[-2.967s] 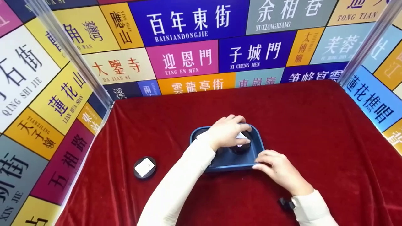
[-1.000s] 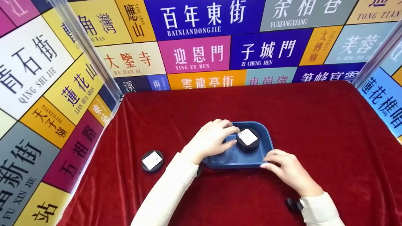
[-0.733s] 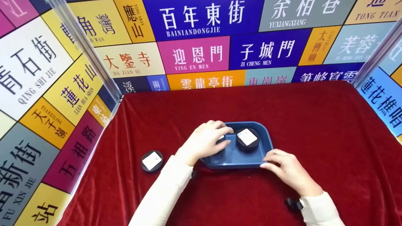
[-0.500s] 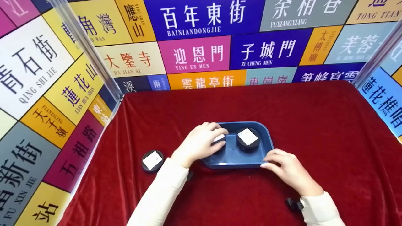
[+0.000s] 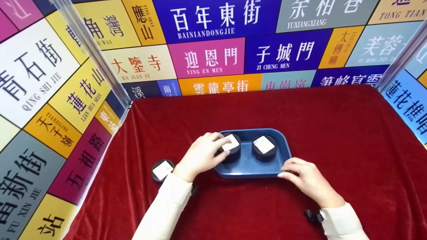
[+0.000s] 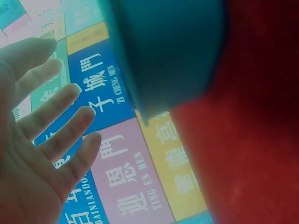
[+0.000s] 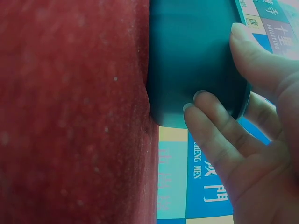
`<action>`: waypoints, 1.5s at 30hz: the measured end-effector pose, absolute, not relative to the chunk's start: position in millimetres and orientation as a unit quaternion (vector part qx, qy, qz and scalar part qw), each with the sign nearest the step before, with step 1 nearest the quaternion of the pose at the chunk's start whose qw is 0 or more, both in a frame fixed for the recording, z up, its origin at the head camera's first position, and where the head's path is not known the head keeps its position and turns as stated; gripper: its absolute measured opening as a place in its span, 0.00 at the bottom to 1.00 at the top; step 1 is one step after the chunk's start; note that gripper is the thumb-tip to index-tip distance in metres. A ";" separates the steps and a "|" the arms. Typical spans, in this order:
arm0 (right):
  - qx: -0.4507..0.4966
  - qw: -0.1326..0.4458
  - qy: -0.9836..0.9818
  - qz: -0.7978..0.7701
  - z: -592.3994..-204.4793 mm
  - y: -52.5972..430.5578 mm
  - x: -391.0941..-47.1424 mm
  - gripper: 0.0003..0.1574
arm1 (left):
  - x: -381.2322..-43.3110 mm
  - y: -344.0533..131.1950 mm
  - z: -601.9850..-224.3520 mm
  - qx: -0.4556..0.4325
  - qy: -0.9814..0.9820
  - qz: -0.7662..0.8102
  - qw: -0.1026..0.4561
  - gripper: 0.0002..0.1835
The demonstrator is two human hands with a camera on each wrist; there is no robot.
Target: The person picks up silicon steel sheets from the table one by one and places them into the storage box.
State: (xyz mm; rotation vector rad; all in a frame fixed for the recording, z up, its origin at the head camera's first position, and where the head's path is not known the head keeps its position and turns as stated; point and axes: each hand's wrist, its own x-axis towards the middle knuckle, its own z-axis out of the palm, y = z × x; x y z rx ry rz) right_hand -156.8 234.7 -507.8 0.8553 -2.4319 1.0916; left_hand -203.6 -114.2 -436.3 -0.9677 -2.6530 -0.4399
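Note:
A blue tray (image 5: pixel 253 174) with rounded corners lies on the red cloth. Inside it stand two round black discs with white labels, a left disc (image 5: pixel 235 154) and a right disc (image 5: pixel 264 146). My left hand (image 5: pixel 201 156) is over the tray's left end, its fingertips overlapping the left disc in the head view. The left wrist view shows that hand's fingers (image 6: pixel 56 109) spread apart with nothing between them. My right hand (image 5: pixel 308 180) pinches the tray's near right corner, thumb at the rim and fingers against the outer wall, as the right wrist view shows.
A third black disc (image 5: pixel 161 170) with a white label lies on the cloth left of the tray, partly behind the left sleeve (image 5: pixel 163 203). Red velvet cloth (image 5: pixel 233 210) covers the table. Panels with coloured signs (image 5: pixel 206 56) stand behind and at the sides.
My left hand has moved left from the right disc, across the tray to its left end, uncovering both discs. My right hand stays at the tray's corner. The head view has shifted slightly.

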 end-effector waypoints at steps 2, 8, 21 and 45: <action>0.301 0.179 -0.854 0.385 -507.3 234.4 -156.6 0.11 | -202.6 -118.0 -438.1 -0.331 -0.921 -0.151 0.137 0.16; 0.304 0.191 -0.849 0.389 -506.6 233.1 -155.6 0.12 | -199.7 -129.4 -441.8 -0.323 -0.925 -0.149 0.132 0.16; 0.310 0.188 -0.854 0.375 -505.1 236.3 -158.0 0.10 | -196.5 -155.4 -449.4 -0.307 -0.933 -0.138 0.125 0.16; 0.307 0.190 -0.874 0.325 -504.8 231.1 -155.2 0.09 | -184.4 -197.7 -466.9 -0.265 -0.952 -0.129 0.085 0.14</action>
